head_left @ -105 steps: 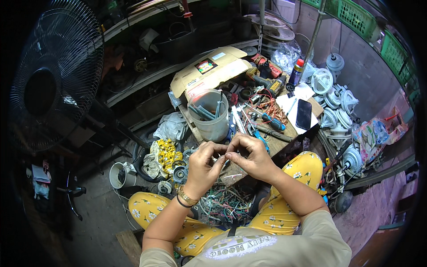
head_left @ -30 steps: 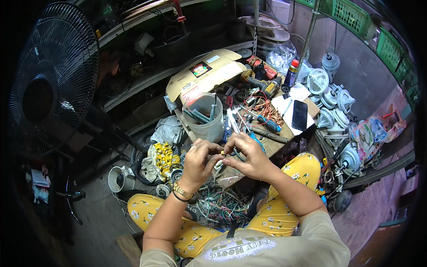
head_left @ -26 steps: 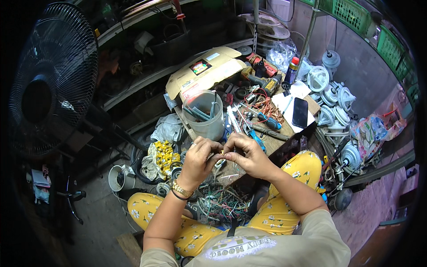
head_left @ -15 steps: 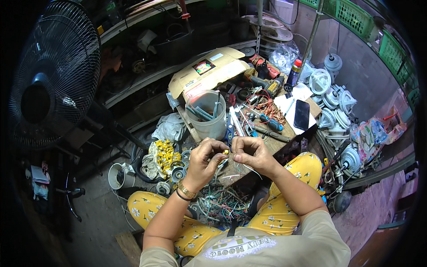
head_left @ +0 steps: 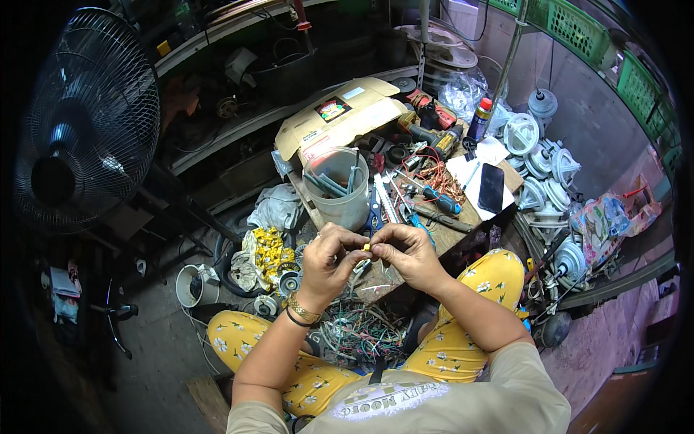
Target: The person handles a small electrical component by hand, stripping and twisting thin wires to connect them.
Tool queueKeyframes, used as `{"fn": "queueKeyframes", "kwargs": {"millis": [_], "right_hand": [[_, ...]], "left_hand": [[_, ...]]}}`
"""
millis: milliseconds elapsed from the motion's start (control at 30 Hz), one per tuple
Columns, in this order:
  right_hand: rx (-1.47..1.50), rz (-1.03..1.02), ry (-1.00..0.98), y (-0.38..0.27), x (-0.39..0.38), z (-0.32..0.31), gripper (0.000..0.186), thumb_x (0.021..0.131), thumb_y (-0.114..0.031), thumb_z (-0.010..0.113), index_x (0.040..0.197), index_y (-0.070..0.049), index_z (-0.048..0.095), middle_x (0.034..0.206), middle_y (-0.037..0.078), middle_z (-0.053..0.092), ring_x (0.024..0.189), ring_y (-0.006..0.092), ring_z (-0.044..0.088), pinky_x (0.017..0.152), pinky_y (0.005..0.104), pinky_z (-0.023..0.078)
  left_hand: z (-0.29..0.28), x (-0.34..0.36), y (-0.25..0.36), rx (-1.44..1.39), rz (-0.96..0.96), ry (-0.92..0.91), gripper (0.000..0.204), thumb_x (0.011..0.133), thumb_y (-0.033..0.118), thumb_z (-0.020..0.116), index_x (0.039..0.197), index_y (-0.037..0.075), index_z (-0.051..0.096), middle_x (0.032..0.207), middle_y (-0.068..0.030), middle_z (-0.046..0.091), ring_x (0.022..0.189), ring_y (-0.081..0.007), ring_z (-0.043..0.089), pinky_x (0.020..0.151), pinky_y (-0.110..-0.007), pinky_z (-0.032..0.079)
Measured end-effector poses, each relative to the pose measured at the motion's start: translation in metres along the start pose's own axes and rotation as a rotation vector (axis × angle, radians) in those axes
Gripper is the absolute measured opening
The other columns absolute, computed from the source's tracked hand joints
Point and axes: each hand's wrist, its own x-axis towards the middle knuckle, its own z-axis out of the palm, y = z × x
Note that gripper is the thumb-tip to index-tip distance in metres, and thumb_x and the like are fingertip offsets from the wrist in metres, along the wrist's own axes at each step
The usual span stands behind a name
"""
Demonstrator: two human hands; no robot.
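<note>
Both of my hands meet above the near edge of the wooden work board. My left hand (head_left: 331, 264) is closed in a pinch on a small yellow piece (head_left: 366, 247), too small to name. Against its other side, the fingers of my right hand (head_left: 410, 254) are pinched together; whatever lies between them is hidden. Just beyond the hands stand a whitish plastic bucket (head_left: 340, 210) with dark rods in it and several hand tools. Below, between my legs, lies a tangled heap of coloured wire offcuts (head_left: 365, 333).
Copper wire scraps (head_left: 442, 177), a blue-handled screwdriver (head_left: 442, 202), a phone (head_left: 491, 188), a spray can (head_left: 479, 119) and flattened cardboard (head_left: 340, 119) crowd the board. White plastic pulley-like parts (head_left: 553, 166) pile up at right. A fan (head_left: 90, 123) stands left, near a small white bucket (head_left: 196, 288).
My right fingers have drawn in closer to the yellow piece and my left hand. The pale wire trailing below my right hand no longer shows clearly.
</note>
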Motion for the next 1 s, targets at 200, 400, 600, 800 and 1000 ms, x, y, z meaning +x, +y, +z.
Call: {"fn": "queueKeyframes", "kwargs": {"millis": [200,400,600,800,1000], "right_hand": [[0.124,0.03,-0.004,0.008,0.001,0.0,0.016,0.091,-0.013,0.068,0.101,0.0,0.066,0.083,0.003,0.066,0.077,0.0086,0.06,0.069,0.0257,0.05],[-0.896,-0.571,0.113,-0.007,0.009,-0.007,0.035,0.072,-0.012,0.078,0.106,-0.011,0.071,0.103,0.008,0.065,0.088,0.0274,0.06,0.075,0.037,0.051],[-1.014,-0.596,0.229,-0.022,0.006,0.0,0.037,0.069,-0.015,0.08,0.105,-0.012,0.071,0.103,0.006,0.063,0.082,0.0253,0.058,0.071,0.0358,0.051],[-1.106,-0.577,0.087,-0.019,0.002,-0.002,0.02,0.074,-0.013,0.076,0.091,-0.009,0.067,0.099,0.005,0.058,0.088,0.0237,0.054,0.077,0.034,0.049],[0.211,-0.084,-0.108,0.01,0.0,0.002,0.011,0.087,-0.014,0.069,0.092,-0.007,0.062,0.107,0.004,0.047,0.101,0.0145,0.047,0.092,0.0291,0.037]], "left_hand": [[-0.001,0.002,0.003,0.09,0.017,-0.029,0.018,0.076,0.01,0.079,0.087,0.003,0.066,0.082,-0.008,0.066,0.07,-0.0217,0.06,0.06,-0.032,0.047],[-0.012,0.01,0.0,0.402,0.173,-0.172,0.021,0.075,0.013,0.078,0.089,0.005,0.064,0.082,-0.0082,0.064,0.078,-0.0296,0.059,0.071,-0.038,0.048],[-0.013,0.01,0.0,0.439,0.2,-0.2,0.022,0.076,0.016,0.078,0.089,0.005,0.064,0.081,-0.0085,0.063,0.078,-0.0305,0.058,0.07,-0.039,0.048],[-0.011,0.011,0.002,0.452,0.195,-0.229,0.022,0.076,0.015,0.077,0.091,0.006,0.064,0.082,-0.0083,0.063,0.078,-0.0307,0.058,0.07,-0.039,0.048],[-0.004,0.005,-0.001,-0.065,-0.075,-0.176,0.018,0.075,0.007,0.076,0.089,0.004,0.066,0.084,-0.0084,0.063,0.075,-0.027,0.058,0.067,-0.035,0.046]]}}
